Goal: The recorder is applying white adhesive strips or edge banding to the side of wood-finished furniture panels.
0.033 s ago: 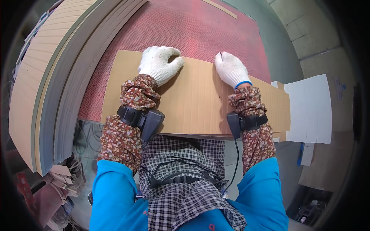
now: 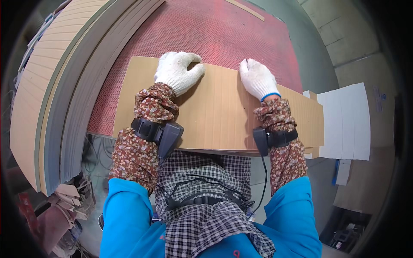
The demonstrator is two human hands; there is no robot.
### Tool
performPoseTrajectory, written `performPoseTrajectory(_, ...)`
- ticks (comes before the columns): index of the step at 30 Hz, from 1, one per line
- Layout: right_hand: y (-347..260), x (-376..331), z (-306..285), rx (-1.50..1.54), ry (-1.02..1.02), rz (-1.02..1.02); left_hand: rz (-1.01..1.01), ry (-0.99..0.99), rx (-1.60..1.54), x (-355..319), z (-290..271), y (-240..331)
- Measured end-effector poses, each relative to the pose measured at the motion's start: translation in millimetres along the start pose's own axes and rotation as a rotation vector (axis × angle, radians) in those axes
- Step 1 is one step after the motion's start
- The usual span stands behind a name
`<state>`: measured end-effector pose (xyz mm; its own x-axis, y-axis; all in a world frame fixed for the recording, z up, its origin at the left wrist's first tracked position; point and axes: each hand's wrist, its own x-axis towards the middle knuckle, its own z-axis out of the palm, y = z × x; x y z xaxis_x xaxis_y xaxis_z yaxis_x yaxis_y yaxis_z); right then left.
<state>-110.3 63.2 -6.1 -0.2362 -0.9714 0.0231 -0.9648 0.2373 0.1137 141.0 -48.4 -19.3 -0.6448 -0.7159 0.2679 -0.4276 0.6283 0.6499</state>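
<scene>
At the lower centre a black-and-white checked apron (image 2: 202,189), cut off by the bottom edge, lies between blue sleeves (image 2: 127,206); above them, floral sleeve covers (image 2: 135,150) bear black wrist devices (image 2: 171,139), and a dark cable (image 2: 263,180) drops from the right-hand one until the clothing hides it; across the middle of the frame lies the grooved tan wood-look panel (image 2: 219,112), partly covered by both forearms; at its far edge, left of centre, the white-gloved left hand (image 2: 178,71) is curled with the thumb apart, while the right hand (image 2: 258,77), right of centre, is bunched narrow; the fingertips are hidden, so I cannot tell whether either grips the panel; a dark speck at the right hand's tip is too small to identify; at centre right, white boards (image 2: 346,122) show beyond the panel's end; at upper left stand stacked grooved panels (image 2: 56,77), cut by the top edge; beyond spreads a red textured work surface (image 2: 206,30), with a thin tan strip (image 2: 245,9) cropped at the top.
</scene>
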Motion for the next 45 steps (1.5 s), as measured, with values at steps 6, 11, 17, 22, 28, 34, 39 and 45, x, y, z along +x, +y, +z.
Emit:
performPoseTrajectory(6,-33.7,-94.9,-17.3,0.003,0.045,-0.037,0.002,0.004,-0.027,-0.2,0.5,0.3)
performPoseTrajectory(11,-73.9,-192.7,-44.1,-0.102,0.008,-0.097,-0.007,0.002,0.007,0.5,2.7,-2.6)
performPoseTrajectory(17,-105.8,-247.8,-59.4,0.301,-0.135,0.253,-0.004,0.001,0.024,1.1,3.1,-3.4)
performPoseTrajectory(22,-110.2,-241.5,-59.9,0.383,-0.053,0.314,-0.015,-0.016,0.009,-0.1,1.9,-2.6)
performPoseTrajectory(28,-110.3,-225.5,-61.8,0.368,-0.078,0.221,-0.008,-0.007,0.018,-0.3,0.8,-0.7)
performPoseTrajectory(34,-77.4,-160.7,-42.6,-0.125,0.043,-0.147,-0.006,0.005,0.045,-1.1,0.7,2.5)
performPoseTrajectory(39,-43.6,-75.0,-19.0,-0.097,0.033,-0.103,-0.036,-0.005,0.008,-0.6,-2.6,6.0)
performPoseTrajectory(45,-7.0,8.1,4.1,0.026,-0.015,-0.019,-0.027,-0.010,-0.027,-0.3,-2.3,4.9)
